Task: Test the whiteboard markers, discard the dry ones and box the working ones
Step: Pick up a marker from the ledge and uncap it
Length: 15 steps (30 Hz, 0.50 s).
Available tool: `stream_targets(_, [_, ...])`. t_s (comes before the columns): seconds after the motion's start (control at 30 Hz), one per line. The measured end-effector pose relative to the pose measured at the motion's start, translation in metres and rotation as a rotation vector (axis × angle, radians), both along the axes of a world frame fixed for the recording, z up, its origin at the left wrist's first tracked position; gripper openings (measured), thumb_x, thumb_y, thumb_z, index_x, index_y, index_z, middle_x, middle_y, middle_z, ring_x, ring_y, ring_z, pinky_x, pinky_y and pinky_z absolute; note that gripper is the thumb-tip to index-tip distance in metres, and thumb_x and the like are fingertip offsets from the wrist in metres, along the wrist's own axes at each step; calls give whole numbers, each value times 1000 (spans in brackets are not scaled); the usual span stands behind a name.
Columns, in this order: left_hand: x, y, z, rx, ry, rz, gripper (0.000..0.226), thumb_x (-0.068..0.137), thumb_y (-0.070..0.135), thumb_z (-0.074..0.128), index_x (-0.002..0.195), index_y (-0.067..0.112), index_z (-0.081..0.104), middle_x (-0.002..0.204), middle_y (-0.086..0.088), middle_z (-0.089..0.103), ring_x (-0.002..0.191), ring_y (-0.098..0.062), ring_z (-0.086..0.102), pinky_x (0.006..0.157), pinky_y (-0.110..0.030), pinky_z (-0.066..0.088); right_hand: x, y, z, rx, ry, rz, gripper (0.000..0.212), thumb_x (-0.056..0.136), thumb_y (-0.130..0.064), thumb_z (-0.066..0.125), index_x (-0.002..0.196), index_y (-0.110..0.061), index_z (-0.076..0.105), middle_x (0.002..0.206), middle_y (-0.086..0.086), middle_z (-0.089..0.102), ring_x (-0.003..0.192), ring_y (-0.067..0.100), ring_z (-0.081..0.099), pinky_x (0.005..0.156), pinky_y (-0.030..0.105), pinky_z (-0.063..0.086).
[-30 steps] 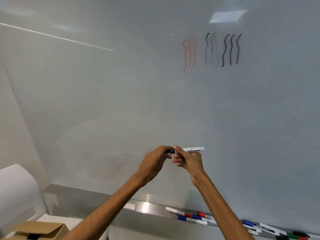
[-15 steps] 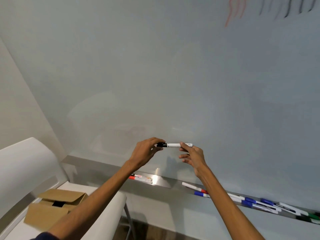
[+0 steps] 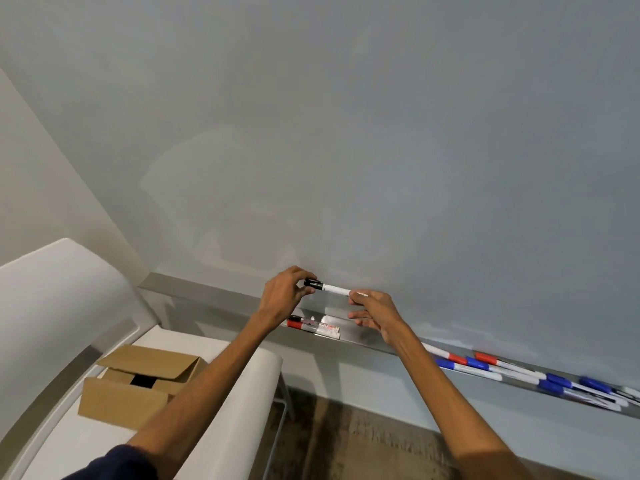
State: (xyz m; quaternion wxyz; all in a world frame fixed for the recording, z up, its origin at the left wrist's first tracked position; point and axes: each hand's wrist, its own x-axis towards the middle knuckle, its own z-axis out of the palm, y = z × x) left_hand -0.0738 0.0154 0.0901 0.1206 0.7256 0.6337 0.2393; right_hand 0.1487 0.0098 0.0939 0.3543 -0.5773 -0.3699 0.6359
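A white marker with a black cap (image 3: 334,289) is held level in front of the whiteboard (image 3: 346,133), just above the metal ledge (image 3: 374,342). My left hand (image 3: 284,294) pinches its black cap end. My right hand (image 3: 375,315) touches the white end with its fingertips, the other fingers spread. A red-capped marker (image 3: 313,326) lies on the ledge below my hands. Several blue and red capped markers (image 3: 485,367) lie further right along the ledge. A cardboard box (image 3: 138,382) with its flaps partly open sits on a white chair seat at lower left.
The white chair (image 3: 62,306) with a curved backrest stands at the left, under the ledge's left end. Dark wood-look floor (image 3: 363,441) shows below the wall.
The view has tilted down and left, so the test scribbles have left the frame and the box is in fuller view. The marker and both hands sit lower, near the ledge.
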Motion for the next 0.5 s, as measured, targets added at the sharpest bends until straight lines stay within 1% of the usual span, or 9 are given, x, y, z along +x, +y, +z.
stream_targets(0.1, [-16, 1, -27, -57, -11, 37, 24, 88, 34, 71, 111, 29, 71, 111, 8, 67, 83, -13, 66, 73, -31, 50, -18, 3, -28, -49, -50, -33, 17, 94, -12, 67, 110, -5, 65, 88, 7, 69, 55, 15, 67, 51, 22, 53])
stream_targets(0.17, [-22, 2, -43, -101, -10, 47, 27, 88, 32, 71, 114, 27, 70, 111, 5, 69, 85, -13, 67, 76, -32, 51, -31, 3, -46, -65, -86, -110, 22, 91, -12, 70, 110, -3, 64, 84, 9, 69, 55, 18, 67, 47, 24, 53])
stream_targets(0.23, [-26, 5, -55, -146, -54, 73, 33, 87, 28, 73, 119, 21, 67, 110, 2, 70, 88, -15, 69, 80, -32, 52, -43, 3, -62, -64, -111, -224, 28, 87, -13, 75, 110, -4, 60, 85, 10, 69, 52, 18, 67, 43, 24, 53])
stream_targets(0.3, [-28, 7, -65, -178, -129, 118, 37, 85, 23, 74, 120, 17, 65, 109, -1, 71, 90, -17, 69, 84, -35, 55, -53, 1, -74, -43, -146, -305, 36, 85, -17, 79, 108, -8, 54, 89, 9, 67, 52, 19, 67, 41, 25, 51])
stream_targets(0.37, [-28, 7, -76, -187, -198, 151, 35, 85, 16, 75, 118, 13, 64, 109, -4, 72, 94, -20, 69, 85, -37, 56, -59, -2, -85, -32, -214, -330, 37, 83, -22, 80, 105, -9, 54, 90, 9, 68, 53, 20, 67, 43, 26, 50])
stream_targets(0.5, [-26, 7, -95, -173, -276, 210, 29, 88, 4, 69, 116, 9, 65, 109, -8, 72, 102, -24, 68, 90, -36, 56, -65, -5, -101, -11, -363, -368, 26, 83, -27, 80, 91, -12, 62, 83, 9, 72, 51, 17, 66, 51, 27, 51])
